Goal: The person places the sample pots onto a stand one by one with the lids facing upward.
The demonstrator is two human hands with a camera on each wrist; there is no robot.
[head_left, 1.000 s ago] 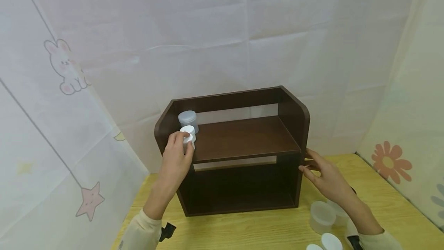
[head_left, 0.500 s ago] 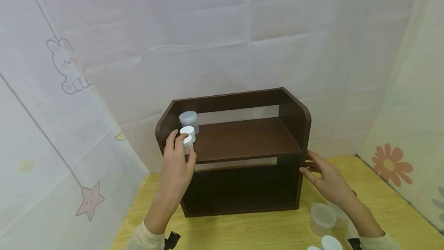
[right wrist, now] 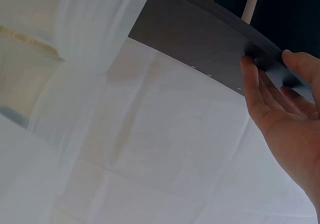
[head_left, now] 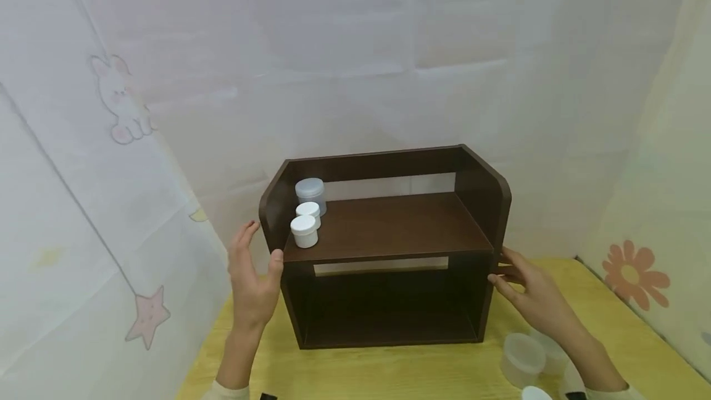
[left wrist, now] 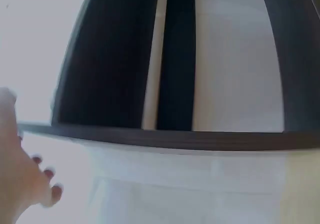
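A dark brown two-tier shelf (head_left: 389,221) stands on the table. At the left of its upper board are two small white lidded jars (head_left: 305,232), one in front of the other, with a larger translucent lidded jar (head_left: 311,196) behind them. My left hand (head_left: 252,292) is beside the shelf's left panel, fingers and thumb spread, holding nothing. In the left wrist view only part of this hand (left wrist: 22,179) appears, near the shelf's edge. My right hand (head_left: 536,301) holds the right panel, thumb at its front edge and fingers (right wrist: 254,89) against the outer face.
Below my right forearm, translucent tubs (head_left: 522,360) and a white lid (head_left: 536,394) sit on the yellow wood-grain table (head_left: 355,375). Pale printed cloth (head_left: 355,66) hangs behind and on both sides. The translucent containers loom close in the right wrist view.
My left hand has let go of the front white jar and moved left and down, outside the shelf's left panel. My right hand stays at the right panel. The head view has shifted slightly.
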